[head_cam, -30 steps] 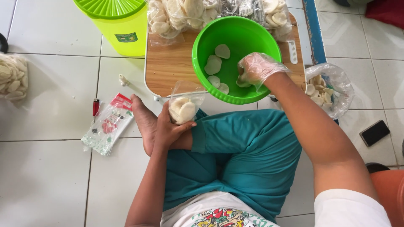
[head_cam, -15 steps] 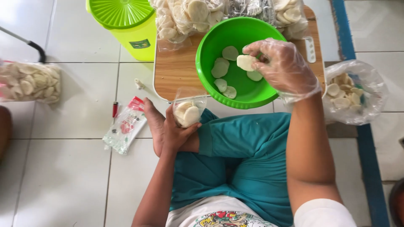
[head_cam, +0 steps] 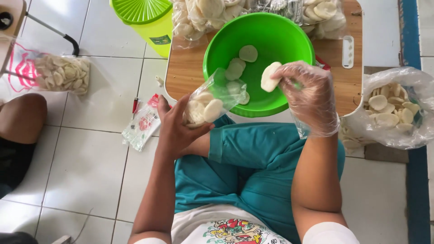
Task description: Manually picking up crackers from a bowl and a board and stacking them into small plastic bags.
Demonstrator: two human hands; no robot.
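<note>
The left hand point(head_cam: 174, 131) holds a small clear bag point(head_cam: 212, 101) in a closed grip. The bag has some round white crackers in it. It lies tilted, with its open mouth pointing up and to the right, over the near edge of the green bowl point(head_cam: 271, 31).

The right hand point(head_cam: 307, 92) wears a thin clear glove. Its fingers pinch one cracker point(head_cam: 270, 77) and hold it over the bowl. The cracker is just to the right of the bag's mouth, near it but not touching. The bag's long side points at that cracker. So the right hand is the one nearer the mouth, and the left hand is at the bag's closed end.

A few more crackers lie in the bowl. The bowl sits on a wooden surface point(head_cam: 190, 74). At the far side are full bags of crackers point(head_cam: 199, 16), cut off by the top edge. A green tub point(head_cam: 144, 20) stands on the floor to the far left. A big bag point(head_cam: 393, 108) of crackers lies at the right.

The bag's mouth is hard to make out, since the plastic is clear. I cannot tell how wide it is open. At the far left, a knee point(head_cam: 20, 119) of another person shows.
</note>
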